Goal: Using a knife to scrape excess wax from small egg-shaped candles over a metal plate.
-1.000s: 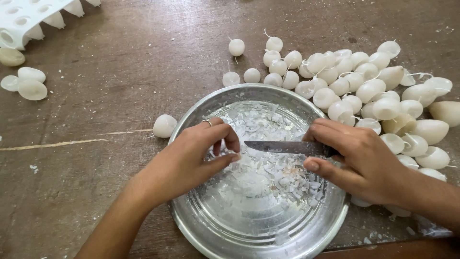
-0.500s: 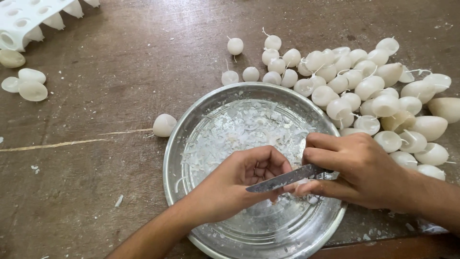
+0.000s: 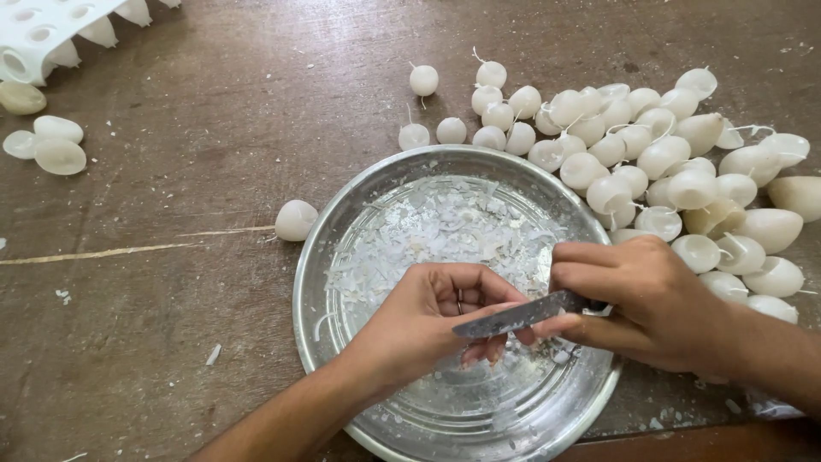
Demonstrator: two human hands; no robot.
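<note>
Nearest the camera, a round metal dish (image 3: 329, 257) sat on the brown worktable (image 3: 188, 171), its floor strewn with thin white wax shavings (image 3: 445, 227). Over the near half of the dish, the left hand (image 3: 432, 321) was cupped with fingers curled inward; whatever it pinched was hidden behind the fingers, so I cannot tell what it held. The right hand (image 3: 646, 299) was closed around the handle of a small knife (image 3: 513, 316), the blade pointing left and lying across the left fingertips. Just left of the dish rim lay a single white candle (image 3: 296, 220). Beyond and to the right of the dish, touching its far rim, a heap of white egg-shaped candles with wicks (image 3: 650, 162) was piled. At the far left lay three flat pale wax pieces (image 3: 47, 145), and beyond them, at the far-left corner, a white plastic mould tray (image 3: 43, 30), partly cut off by the frame edge.
</note>
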